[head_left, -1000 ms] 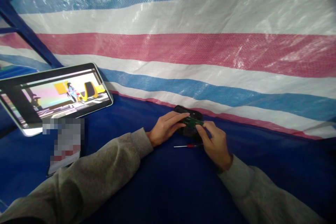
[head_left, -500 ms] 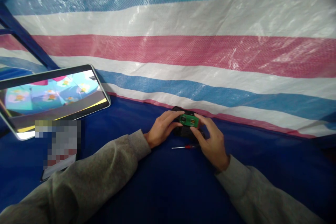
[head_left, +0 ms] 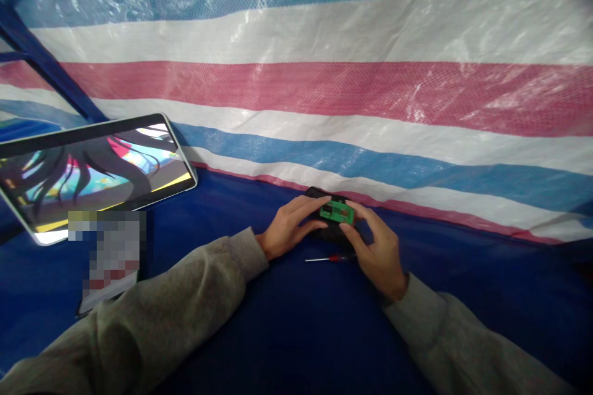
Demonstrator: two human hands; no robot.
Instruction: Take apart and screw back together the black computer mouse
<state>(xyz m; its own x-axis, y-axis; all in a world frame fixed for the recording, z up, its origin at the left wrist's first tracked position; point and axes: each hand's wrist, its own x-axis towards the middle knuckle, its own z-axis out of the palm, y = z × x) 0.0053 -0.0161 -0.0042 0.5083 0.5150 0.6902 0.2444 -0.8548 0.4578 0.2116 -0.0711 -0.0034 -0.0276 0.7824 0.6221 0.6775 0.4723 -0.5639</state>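
A small green circuit board (head_left: 337,212) is held between my two hands, a little above a black case-like object (head_left: 319,192) on the blue surface. My left hand (head_left: 290,227) has its thumb and index finger at the board's left end. My right hand (head_left: 378,251) pinches the board's right end between thumb and fingers. Just below the board lies a screwdriver (head_left: 331,258) with a red handle and thin metal shaft, its right end close under my right hand. Much of the black object is hidden behind the board and fingers.
A tablet (head_left: 196,180) with a lit screen leans at the left. In front of it lies a flat, blurred-out object (head_left: 113,259) beside my left sleeve. A striped plastic sheet (head_left: 324,86) rises along the far edge of the blue surface (head_left: 287,333).
The board has turned slightly in my fingers, and my left fingertips have shifted a little along its left end. The picture on the tablet differs. The screwdriver stays put.
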